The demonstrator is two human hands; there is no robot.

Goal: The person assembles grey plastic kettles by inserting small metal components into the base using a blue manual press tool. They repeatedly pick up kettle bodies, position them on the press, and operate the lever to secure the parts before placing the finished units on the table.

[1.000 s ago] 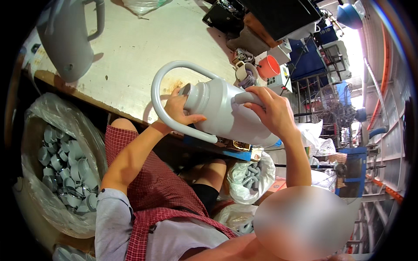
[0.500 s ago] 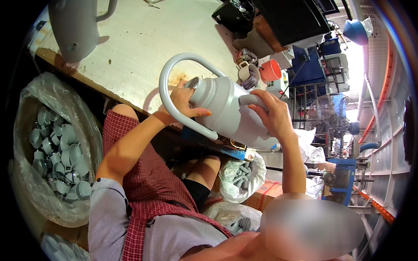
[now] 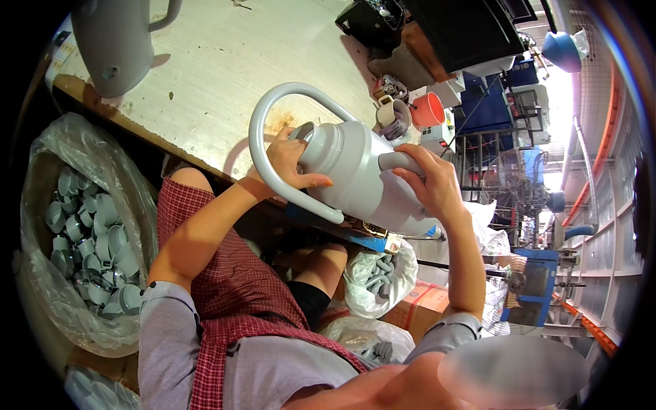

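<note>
A grey plastic watering can (image 3: 355,174) with a long looped handle (image 3: 273,130) is held tilted over the edge of the workbench (image 3: 246,61). My left hand (image 3: 290,164) grips its neck and cap end, fingers wrapped round it inside the handle loop. My right hand (image 3: 427,188) holds the can's body at the short spout stub. Both forearms rise from below, over a red checked apron (image 3: 225,273).
A second grey can (image 3: 113,44) lies at the bench's far left. A clear bag of grey caps (image 3: 82,239) sits at my left, another bag of grey parts (image 3: 379,277) under the bench. An orange cup (image 3: 428,109), a mug and dark machines crowd the right end.
The view has tipped, so the can and both hands sit slightly right and lower. My grip on neck and body is unchanged; the left fingers shifted a little around the cap.
</note>
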